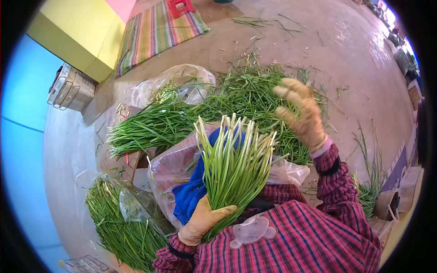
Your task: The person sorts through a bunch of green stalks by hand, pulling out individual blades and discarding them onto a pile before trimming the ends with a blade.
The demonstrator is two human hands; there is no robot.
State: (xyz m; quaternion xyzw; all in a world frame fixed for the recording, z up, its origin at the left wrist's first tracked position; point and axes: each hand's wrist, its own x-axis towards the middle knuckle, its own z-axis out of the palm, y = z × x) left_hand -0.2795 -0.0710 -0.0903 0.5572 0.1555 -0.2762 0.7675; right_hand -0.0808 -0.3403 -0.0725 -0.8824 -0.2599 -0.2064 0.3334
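Note:
My left hand (205,222), in a tan glove, is wrapped round the lower leafy part of a bunch of garlic chives (236,164). The bunch stands nearly upright in front of my chest, its pale stem ends fanned out at the top. My right hand (300,113), gloved as well, is raised at the right edge of a loose heap of green leaves (255,91). Its fingers are apart, slightly blurred, and nothing shows between them. Left of the heap lies another bundle of chives (150,129), cut ends pointing left.
At lower left, more chives (123,223) lie in clear plastic. A plastic bag (175,82) sits behind the heap. A striped mat (157,34) with a red stool (180,7) is at the back. Crates (73,88) stand by the wall. Scraps litter the floor.

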